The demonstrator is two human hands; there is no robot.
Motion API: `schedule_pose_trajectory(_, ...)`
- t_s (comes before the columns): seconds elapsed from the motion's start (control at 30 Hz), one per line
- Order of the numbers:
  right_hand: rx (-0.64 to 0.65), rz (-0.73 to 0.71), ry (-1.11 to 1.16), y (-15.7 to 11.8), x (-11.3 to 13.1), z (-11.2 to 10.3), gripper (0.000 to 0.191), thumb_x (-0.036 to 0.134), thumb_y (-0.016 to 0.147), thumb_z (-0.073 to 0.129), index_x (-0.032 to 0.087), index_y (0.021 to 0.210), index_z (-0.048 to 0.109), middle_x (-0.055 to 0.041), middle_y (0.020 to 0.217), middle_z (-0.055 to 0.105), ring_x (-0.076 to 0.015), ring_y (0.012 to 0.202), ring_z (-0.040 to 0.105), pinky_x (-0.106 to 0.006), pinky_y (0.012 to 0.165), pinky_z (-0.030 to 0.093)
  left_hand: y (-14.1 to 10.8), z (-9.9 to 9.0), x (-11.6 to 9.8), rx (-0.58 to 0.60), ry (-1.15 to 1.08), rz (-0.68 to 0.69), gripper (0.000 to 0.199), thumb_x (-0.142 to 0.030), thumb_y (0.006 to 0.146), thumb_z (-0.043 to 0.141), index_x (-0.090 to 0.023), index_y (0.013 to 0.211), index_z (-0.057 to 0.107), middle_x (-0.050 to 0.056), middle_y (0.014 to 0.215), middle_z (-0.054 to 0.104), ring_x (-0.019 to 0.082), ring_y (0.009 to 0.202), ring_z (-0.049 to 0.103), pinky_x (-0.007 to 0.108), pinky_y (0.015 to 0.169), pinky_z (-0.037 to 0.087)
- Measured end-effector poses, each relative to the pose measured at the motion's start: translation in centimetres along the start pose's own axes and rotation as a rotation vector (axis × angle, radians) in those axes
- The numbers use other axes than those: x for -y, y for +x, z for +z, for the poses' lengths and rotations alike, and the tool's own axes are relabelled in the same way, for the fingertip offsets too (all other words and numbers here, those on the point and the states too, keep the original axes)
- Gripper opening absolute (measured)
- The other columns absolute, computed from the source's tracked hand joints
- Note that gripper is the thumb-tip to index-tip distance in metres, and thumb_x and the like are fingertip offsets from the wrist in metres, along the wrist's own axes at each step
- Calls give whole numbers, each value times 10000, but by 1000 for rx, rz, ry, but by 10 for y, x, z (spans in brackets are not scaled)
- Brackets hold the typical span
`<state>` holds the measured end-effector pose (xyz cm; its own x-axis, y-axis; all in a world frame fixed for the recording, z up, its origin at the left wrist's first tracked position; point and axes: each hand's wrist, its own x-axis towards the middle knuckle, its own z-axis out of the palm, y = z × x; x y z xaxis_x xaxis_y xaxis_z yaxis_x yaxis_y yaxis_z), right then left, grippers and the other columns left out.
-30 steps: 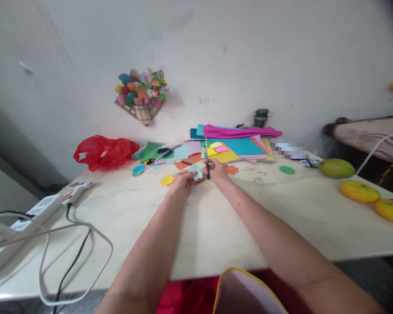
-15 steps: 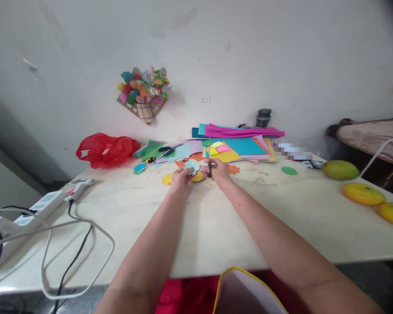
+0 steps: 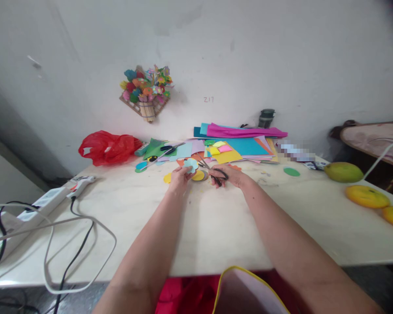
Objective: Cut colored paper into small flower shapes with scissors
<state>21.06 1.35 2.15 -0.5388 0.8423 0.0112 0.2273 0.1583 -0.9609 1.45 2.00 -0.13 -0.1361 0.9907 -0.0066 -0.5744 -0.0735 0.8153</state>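
Between the fingers of my left hand (image 3: 180, 176) is a light blue flower-shaped paper cutout (image 3: 191, 164). My right hand (image 3: 231, 174) grips black-handled scissors (image 3: 220, 173), whose parted blades point up and left, close to the blue flower but apart from it. Just below the flower lies a yellow paper piece (image 3: 199, 175), and another yellow piece (image 3: 167, 178) rests left of my left hand. An orange paper cutout (image 3: 235, 167) shows partly behind my right hand.
Stacked coloured sheets (image 3: 249, 148) lie along the wall. A second pair of scissors (image 3: 167, 150) and a red plastic bag (image 3: 109, 148) are at the back left. Mangoes (image 3: 367, 196) sit at the right edge. Cables and a power strip (image 3: 36, 209) occupy the left side.
The scissors have swung from pointing straight up to leaning left, with their blades apart. My right hand has turned and shifted slightly right. My left hand still holds the blue flower.
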Motion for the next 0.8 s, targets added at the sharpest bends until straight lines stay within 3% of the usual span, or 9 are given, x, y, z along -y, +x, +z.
schedule_pose_trajectory(0.27, 32, 17, -24, 3, -2, 8, 286, 424, 776, 624, 156, 729, 536, 9, 552, 597, -87, 415, 536, -166, 328, 317, 1, -2, 3, 41, -14, -32, 112, -63, 604, 675, -111, 686, 616, 77, 733, 699, 184, 693, 686, 270, 661, 563)
schedule_pose_trajectory(0.8, 7, 17, -30, 6, -4, 10, 324, 437, 747, 659, 164, 701, 491, 28, 534, 570, -68, 406, 515, -156, 324, 316, -1, 1, 2, 4, -1, -25, 118, -38, 597, 679, -102, 660, 603, 66, 682, 682, 152, 640, 661, 285, 683, 563)
